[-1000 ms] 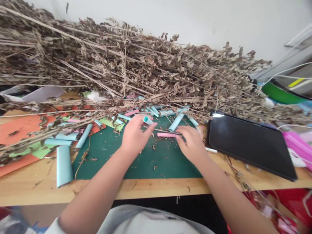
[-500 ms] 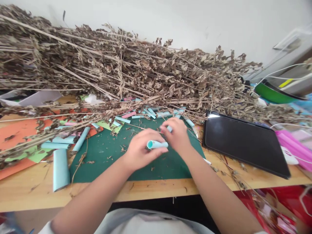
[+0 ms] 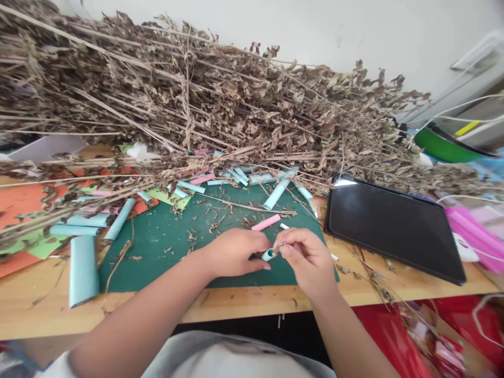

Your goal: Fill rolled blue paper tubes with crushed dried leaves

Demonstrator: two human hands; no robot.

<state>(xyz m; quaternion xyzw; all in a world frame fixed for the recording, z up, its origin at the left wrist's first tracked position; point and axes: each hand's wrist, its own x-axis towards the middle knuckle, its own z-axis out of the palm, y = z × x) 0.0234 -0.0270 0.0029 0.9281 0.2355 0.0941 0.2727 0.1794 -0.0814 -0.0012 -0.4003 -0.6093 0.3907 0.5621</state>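
Observation:
My left hand (image 3: 235,253) is closed around a small blue paper tube (image 3: 268,255), whose open end shows between both hands. My right hand (image 3: 306,257) pinches something thin at the tube's mouth; it looks like a bit of dry stem, too small to name. Both hands hover low over the near edge of the green cutting mat (image 3: 165,252). A pink paper tube (image 3: 266,222) lies on the mat just beyond my fingers. Several blue paper tubes (image 3: 275,194) lie further back by the pile.
A big heap of dried leafy stalks (image 3: 205,110) covers the back of the wooden table (image 3: 244,304). A black tablet (image 3: 394,228) lies at the right. Larger blue rolls (image 3: 82,268) and orange and green paper (image 3: 23,205) sit at the left. Pink items (image 3: 472,231) at far right.
Both hands have drawn back from the far mat to its near edge. The left hand brought the blue tube with it, and the right hand now pinches at the tube's open end.

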